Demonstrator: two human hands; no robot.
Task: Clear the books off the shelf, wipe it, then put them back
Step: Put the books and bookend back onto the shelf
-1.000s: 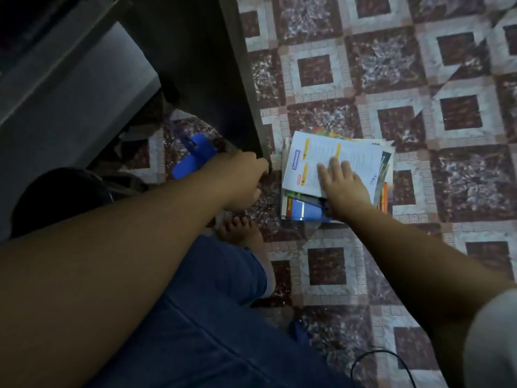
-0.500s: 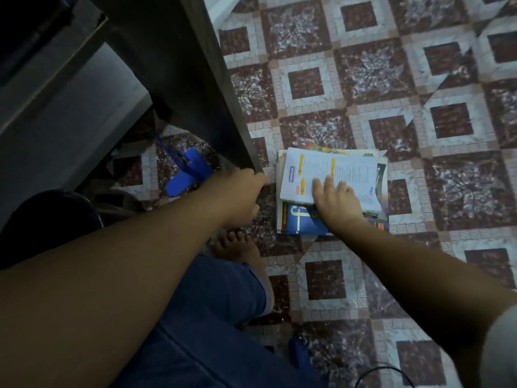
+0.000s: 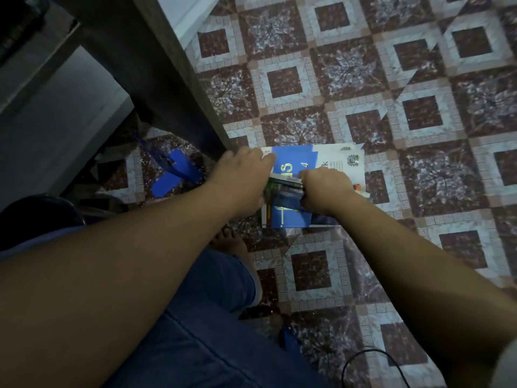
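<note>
Books gripped at side edges by left hand & right hand (shelf panel nr left).

Dim room, patterned tile floor beside dark furniture.
The floor is tiled in maroon squares framed by pale grey bands with key-pattern edging. A dark furniture panel stands on it at upper left, with a pale grey board to its left. A black cable loops at bottom right.
</note>
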